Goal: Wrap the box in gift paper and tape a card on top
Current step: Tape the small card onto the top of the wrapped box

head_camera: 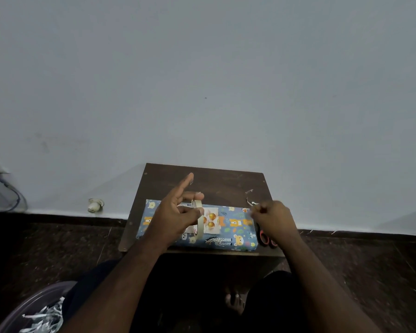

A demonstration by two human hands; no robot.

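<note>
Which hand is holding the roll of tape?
The left hand grips the roll of tape above the wrapped box. The right hand is curled over by the box's right end, away from the roll.

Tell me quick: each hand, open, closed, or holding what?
Left hand: holds the tape roll, index finger straight.
Right hand: fingers curled and blurred; probably pinching a tape end, but it cannot be told.

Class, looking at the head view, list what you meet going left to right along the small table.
Left hand → tape roll held upright in it → card on the wrapped box → right hand → scissors.
</note>
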